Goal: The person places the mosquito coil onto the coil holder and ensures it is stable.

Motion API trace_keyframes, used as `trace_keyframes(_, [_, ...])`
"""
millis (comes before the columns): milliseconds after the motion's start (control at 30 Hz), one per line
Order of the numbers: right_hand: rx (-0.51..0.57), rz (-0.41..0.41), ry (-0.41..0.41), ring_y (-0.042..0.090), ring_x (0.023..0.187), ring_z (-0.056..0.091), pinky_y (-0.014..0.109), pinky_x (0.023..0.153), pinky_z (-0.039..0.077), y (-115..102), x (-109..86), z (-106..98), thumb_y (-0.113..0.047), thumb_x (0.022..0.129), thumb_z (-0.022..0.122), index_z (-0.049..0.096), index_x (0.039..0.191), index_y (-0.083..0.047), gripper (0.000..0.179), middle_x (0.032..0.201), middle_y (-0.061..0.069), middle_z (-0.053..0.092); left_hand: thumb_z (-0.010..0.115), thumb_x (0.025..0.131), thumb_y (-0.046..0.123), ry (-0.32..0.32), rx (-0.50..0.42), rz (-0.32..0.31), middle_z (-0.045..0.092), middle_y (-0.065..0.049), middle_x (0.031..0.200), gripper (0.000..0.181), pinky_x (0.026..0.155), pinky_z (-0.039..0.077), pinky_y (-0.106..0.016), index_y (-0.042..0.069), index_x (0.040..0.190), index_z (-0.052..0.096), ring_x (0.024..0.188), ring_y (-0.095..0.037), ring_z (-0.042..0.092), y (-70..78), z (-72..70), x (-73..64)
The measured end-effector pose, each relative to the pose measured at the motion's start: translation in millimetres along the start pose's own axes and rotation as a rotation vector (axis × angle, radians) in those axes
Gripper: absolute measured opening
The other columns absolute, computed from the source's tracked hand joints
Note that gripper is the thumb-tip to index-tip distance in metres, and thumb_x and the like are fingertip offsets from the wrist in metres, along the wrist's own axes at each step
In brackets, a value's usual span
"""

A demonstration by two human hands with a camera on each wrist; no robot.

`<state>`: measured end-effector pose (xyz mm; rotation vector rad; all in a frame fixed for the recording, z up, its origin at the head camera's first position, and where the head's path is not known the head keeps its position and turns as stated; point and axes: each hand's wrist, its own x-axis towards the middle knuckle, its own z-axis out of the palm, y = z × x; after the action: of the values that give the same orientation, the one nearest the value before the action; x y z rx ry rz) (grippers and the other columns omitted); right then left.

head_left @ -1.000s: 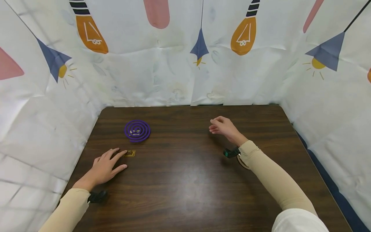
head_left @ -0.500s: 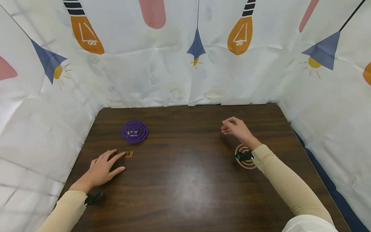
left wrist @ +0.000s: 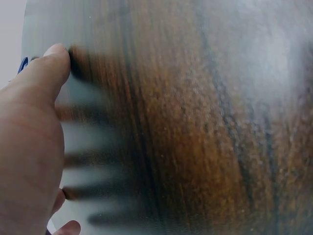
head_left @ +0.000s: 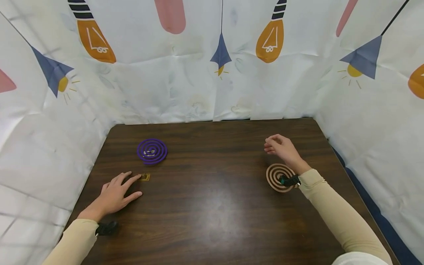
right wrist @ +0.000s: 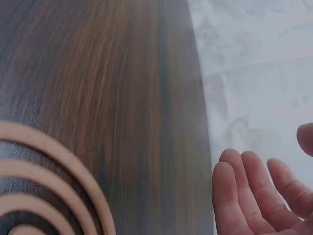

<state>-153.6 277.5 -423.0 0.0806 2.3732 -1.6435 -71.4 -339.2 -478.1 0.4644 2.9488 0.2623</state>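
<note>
My left hand [head_left: 114, 195] lies low over the left side of the table with its fingers spread. Its index fingertip is right at a small flat gold metal piece [head_left: 146, 177], which looks like a coil stand. Just beyond that lies a purple mosquito coil [head_left: 153, 150], a small metallic piece showing at its centre. Over the right side, my right hand [head_left: 283, 149] hovers with fingers loosely bent and nothing in them. A tan mosquito coil [head_left: 276, 173] lies on the table below that wrist, partly covered by the wristband; its rings [right wrist: 54, 148] show in the right wrist view.
The dark wood table [head_left: 205, 206] has rounded far corners. White fabric [head_left: 185, 88] printed with lamps and bulbs hangs behind it and along both sides. A dark blue strip [head_left: 367, 195] runs beside the right edge.
My right hand has moved to the right, and more of the tan coil has come into sight. The left hand stays at the gold piece. The head view has shifted slightly.
</note>
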Motion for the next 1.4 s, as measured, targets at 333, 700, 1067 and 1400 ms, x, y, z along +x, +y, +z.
trace_keyframes(333, [-0.093, 0.006, 0.050, 0.040, 0.124, 0.065, 0.050, 0.106, 0.054, 17, -11.4, -16, -0.051, 0.106, 0.052, 0.052, 0.140, -0.002, 0.059, 0.138, 0.027, 0.059, 0.067, 0.095, 0.058, -0.003, -0.003, -0.011, 0.039, -0.030, 0.157, 0.075, 0.096, 0.036, -0.077, 0.017, 0.155, 0.045, 0.140, -0.059, 0.038, 2.3, 1.4, -0.5])
trace_keyframes(700, [-0.177, 0.015, 0.079, 0.039, 0.120, 0.066, 0.045, 0.099, 0.058, 31, -22.6, -26, -0.049, 0.107, 0.050, 0.053, 0.140, -0.003, 0.056, 0.135, 0.025, 0.064, 0.067, 0.095, 0.058, -0.007, -0.002, -0.017, 0.038, -0.030, 0.157, 0.075, 0.096, 0.036, -0.077, 0.017, 0.155, 0.045, 0.140, -0.060, 0.038, 1.6, 2.2, -0.3])
trace_keyframes(1067, [-0.261, 0.029, 0.089, 0.040, 0.122, 0.066, 0.049, 0.100, 0.057, 50, -35.4, -38, -0.051, 0.106, 0.053, 0.054, 0.144, -0.003, 0.061, 0.139, 0.025, 0.063, 0.067, 0.095, 0.058, -0.011, -0.008, -0.019, 0.037, -0.031, 0.157, 0.076, 0.097, 0.035, -0.078, 0.017, 0.155, 0.045, 0.140, -0.060, 0.037, 3.5, 2.4, 0.6])
trace_keyframes(1400, [-0.398, 0.008, 0.102, 0.041, 0.118, 0.067, 0.055, 0.097, 0.054, 66, -44.0, -46, -0.046, 0.105, 0.058, 0.057, 0.142, -0.006, 0.055, 0.136, 0.023, 0.067, 0.067, 0.095, 0.057, -0.007, -0.004, -0.024, 0.038, -0.031, 0.157, 0.076, 0.096, 0.036, -0.079, 0.016, 0.155, 0.045, 0.140, -0.060, 0.037, 2.7, 3.6, 0.6])
